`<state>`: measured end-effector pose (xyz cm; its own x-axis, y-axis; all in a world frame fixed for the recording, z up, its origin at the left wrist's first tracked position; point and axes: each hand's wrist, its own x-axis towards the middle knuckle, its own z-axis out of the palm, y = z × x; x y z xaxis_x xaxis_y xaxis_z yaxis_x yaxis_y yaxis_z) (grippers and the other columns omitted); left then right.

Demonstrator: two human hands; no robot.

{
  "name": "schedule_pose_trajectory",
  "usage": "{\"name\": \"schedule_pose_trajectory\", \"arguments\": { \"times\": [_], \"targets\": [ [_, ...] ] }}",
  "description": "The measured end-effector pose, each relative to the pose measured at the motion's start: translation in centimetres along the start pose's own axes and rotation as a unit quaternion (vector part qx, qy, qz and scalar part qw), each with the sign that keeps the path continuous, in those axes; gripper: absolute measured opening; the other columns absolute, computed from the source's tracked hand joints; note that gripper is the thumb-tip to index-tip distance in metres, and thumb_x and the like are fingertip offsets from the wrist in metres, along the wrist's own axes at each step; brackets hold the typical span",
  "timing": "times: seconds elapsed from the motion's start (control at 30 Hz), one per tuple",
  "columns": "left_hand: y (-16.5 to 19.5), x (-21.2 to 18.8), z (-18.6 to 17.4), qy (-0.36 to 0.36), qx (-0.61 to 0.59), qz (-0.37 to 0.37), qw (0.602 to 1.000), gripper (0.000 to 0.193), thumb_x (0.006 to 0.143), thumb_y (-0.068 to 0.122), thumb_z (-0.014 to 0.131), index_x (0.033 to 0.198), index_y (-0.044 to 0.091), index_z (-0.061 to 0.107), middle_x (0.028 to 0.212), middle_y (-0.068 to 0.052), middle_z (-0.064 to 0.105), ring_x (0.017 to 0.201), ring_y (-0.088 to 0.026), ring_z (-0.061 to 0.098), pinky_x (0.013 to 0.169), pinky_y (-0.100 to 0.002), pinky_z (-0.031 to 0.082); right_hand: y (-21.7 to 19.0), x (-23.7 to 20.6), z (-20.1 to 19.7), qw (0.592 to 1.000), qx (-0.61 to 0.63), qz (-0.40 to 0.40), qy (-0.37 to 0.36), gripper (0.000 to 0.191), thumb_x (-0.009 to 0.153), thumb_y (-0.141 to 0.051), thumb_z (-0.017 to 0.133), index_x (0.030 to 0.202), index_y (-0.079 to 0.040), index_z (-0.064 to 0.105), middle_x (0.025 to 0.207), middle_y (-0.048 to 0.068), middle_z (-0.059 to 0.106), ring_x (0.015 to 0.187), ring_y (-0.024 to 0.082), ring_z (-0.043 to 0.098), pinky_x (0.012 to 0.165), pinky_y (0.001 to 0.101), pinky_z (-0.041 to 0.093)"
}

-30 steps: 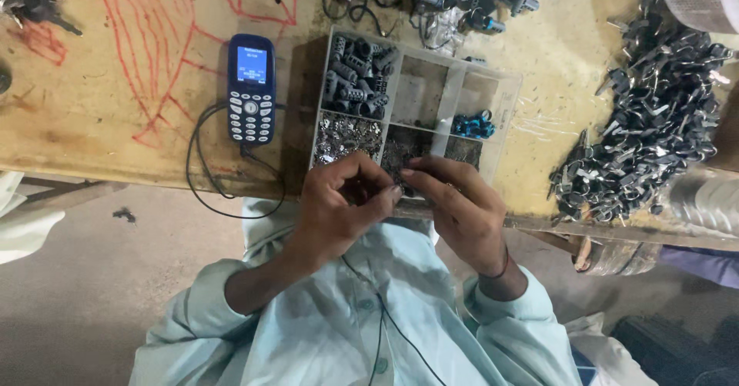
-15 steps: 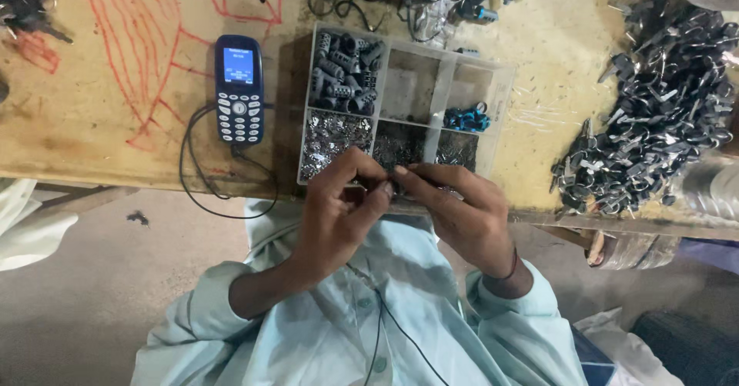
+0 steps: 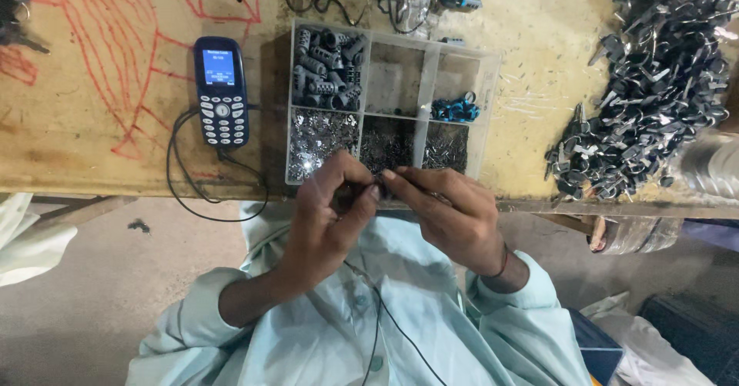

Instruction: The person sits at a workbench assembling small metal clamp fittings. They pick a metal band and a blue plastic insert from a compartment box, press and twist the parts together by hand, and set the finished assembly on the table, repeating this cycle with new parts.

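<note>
My left hand (image 3: 332, 210) and my right hand (image 3: 450, 210) meet fingertip to fingertip just in front of the table edge, pinching a small dark part (image 3: 377, 180) between them; the part is mostly hidden by my fingers. Right behind my hands lies a clear compartment tray (image 3: 477, 86) with grey ribbed pieces, shiny metal bits, dark tiny parts and a few blue pieces (image 3: 456, 110).
A dark blue keypad phone (image 3: 221, 92) with a lit screen lies left of the tray, its black cable (image 3: 185, 190) looping off the wooden table (image 3: 100, 124). A heap of dark metal clips (image 3: 654, 93) fills the right side. Tangled wires lie at the far edge.
My hands have stayed together at the table edge, working the small part. The view has shifted slightly.
</note>
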<state>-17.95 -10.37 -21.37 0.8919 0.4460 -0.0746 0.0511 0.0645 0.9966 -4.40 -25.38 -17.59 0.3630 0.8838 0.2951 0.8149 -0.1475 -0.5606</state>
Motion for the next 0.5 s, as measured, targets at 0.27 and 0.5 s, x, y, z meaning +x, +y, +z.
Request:
{"name": "schedule_pose_trajectory", "arguments": {
  "times": [0.27,0.5],
  "targets": [
    [0.2,-0.2,0.4,0.004,-0.006,0.013,1.000,0.019,0.096,0.009,0.077,0.113,0.004,0.070,0.098,-0.008,0.079,0.089,-0.012,0.079,0.077,-0.026,0.065,-1.3,-1.4,1.6,0.994,0.071,0.080,0.023,0.041,0.082,-0.002,0.088,0.117,0.000,0.068,0.102,0.009,0.066,0.083,0.017,0.074,0.070,0.0304,0.060],
    [0.2,-0.6,-0.4,0.016,0.023,0.004,1.000,0.010,0.095,0.008,0.075,0.103,0.002,0.072,0.091,-0.006,0.080,0.082,-0.010,0.079,0.072,-0.024,0.063,-0.4,-2.1,1.5,0.996,0.061,0.055,0.044,0.037,0.083,0.007,0.085,0.116,-0.004,0.071,0.107,0.010,0.068,0.091,0.022,0.073,0.075,0.0315,0.060]
  ]
}}
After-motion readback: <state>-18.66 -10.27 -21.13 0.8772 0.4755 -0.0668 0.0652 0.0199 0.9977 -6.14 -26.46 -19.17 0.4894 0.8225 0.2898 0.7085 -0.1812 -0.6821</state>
